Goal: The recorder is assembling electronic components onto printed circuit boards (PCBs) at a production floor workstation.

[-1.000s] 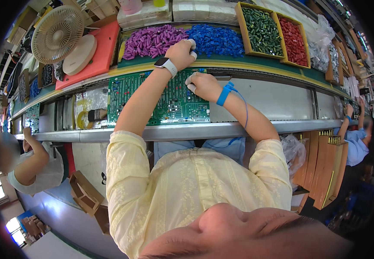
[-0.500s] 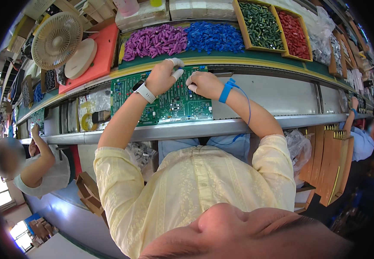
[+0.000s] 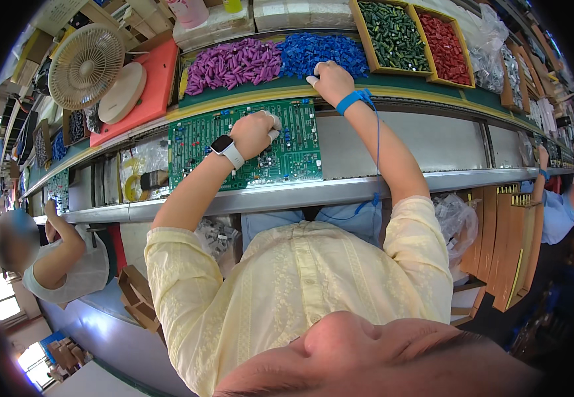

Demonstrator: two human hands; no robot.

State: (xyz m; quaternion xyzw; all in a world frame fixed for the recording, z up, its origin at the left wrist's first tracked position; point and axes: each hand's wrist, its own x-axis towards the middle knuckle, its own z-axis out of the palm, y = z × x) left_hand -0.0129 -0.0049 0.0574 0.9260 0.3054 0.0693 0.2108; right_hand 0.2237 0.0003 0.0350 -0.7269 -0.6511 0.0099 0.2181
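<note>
- Right hand [image 3: 333,84] half-curled by blue components [image 3: 323,54], upper centre; left hand [image 3: 252,135] bent over circuit board [image 3: 292,153], mid-frame; I can't tell either's hold.
- Board carries many parts; what's left, unclear.

Right hand [image 3: 333,82] off board [image 3: 285,157], by blue parts [image 3: 324,53]

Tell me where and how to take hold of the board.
Probably best to pinch the board by its right edge, coming from the right: it lies flat, components crowd its face, and a flat metal panel adjoins that edge. Any gap beneath is hidden.
</note>
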